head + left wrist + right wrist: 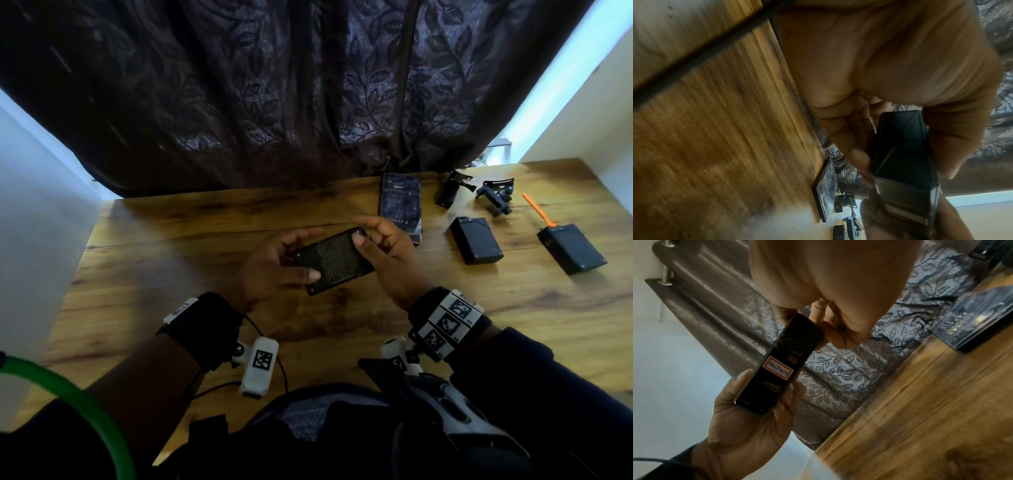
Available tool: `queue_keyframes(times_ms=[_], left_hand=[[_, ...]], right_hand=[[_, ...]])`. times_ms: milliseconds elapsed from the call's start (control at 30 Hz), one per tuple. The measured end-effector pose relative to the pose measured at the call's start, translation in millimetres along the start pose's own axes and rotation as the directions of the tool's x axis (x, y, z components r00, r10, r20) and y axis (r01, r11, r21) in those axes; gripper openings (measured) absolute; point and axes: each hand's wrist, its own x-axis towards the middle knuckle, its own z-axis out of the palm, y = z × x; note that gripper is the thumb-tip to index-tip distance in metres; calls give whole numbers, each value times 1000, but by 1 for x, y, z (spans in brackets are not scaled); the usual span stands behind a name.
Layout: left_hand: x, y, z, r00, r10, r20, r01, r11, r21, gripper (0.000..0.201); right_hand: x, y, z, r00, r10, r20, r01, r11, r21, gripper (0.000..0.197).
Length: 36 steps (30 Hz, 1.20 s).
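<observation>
A flat black box with a carbon-weave top (334, 262) hangs above the middle of the wooden table (171, 246), held between both hands. My left hand (274, 265) grips its near-left end, thumb on top and fingers curled underneath. My right hand (380, 250) pinches the far-right end, thumb pressed near a small round button. The left wrist view looks along the box's dark side (902, 155). In the right wrist view its edge carries a red-bordered white sticker (779, 369), with the left hand (748, 423) under it.
On the table's right lie a clear-lidded case of small parts (400, 205), two black boxes (476, 240) (572, 247), an orange tool (537, 209) and two black clamp mounts (448, 188) (496, 197). A dark leaf-patterned curtain (308, 85) hangs behind the far edge.
</observation>
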Motion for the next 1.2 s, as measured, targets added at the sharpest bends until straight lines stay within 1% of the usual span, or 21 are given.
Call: queue_keyframes(times_ms=[100,267,333,400,433,467,533,567,633,733,800,867,933,1000,1033,1067,1133,1200], left_hand=[[-2,3,2,999,31,-7,-31,1000,-4,70],[-2,3,3,997,78,-18,-78,997,-5,66],[-3,5,5,995,95,-31,-95,995,1,65],[-3,5,6,991,120,-55,-119,993,13,64],[-3,5,6,988,136,-69,-135,991,25,62],[-4,5,6,984,158,-83,-155,987,41,61],[-5,5,6,973,209,-95,-201,976,80,60],[-4,5,5,968,231,-99,-222,970,99,61],[-2,8,3,956,270,-111,-257,959,123,63],[1,10,0,945,312,-99,-302,947,107,63],[2,10,0,948,310,-79,-301,948,107,65],[4,8,0,963,269,-17,-267,960,86,79],[4,6,4,977,208,40,-210,977,41,87],[3,6,10,988,154,5,-154,988,17,87],[2,6,13,990,140,-26,-140,990,8,86],[2,6,15,989,143,-49,-143,990,1,85],[0,5,17,982,177,-71,-179,984,-15,80],[-1,7,17,971,222,-87,-224,974,-17,78]], right_hand=[[-1,-2,-1,1000,-26,8,26,1000,1,22],[-1,-3,-3,998,-57,39,56,998,16,23],[-1,-4,-4,997,-62,55,59,997,43,28],[0,-7,-5,997,-33,76,31,999,33,36],[1,-6,-6,995,-19,100,17,1000,18,34],[1,-6,-8,991,-20,134,20,1000,6,28],[0,-6,-12,983,-41,178,45,999,-22,20],[0,-7,-14,981,-53,185,61,997,-37,21],[-2,-10,-15,978,-87,189,100,993,-62,31],[-3,-10,-17,970,-161,180,186,974,-131,41],[-4,-10,-18,958,-221,182,248,958,-144,44],[-5,-8,-20,940,-287,186,318,932,-171,46],[-7,-7,-20,927,-311,208,350,918,-186,42],[-7,-4,-19,926,-301,228,347,917,-197,36],[-6,-3,-18,931,-285,226,332,921,-205,37],[-6,-2,-18,940,-263,219,309,926,-216,40],[-7,-3,-18,959,-206,195,247,944,-219,58],[-10,-5,-18,964,-176,200,211,962,-174,71]])
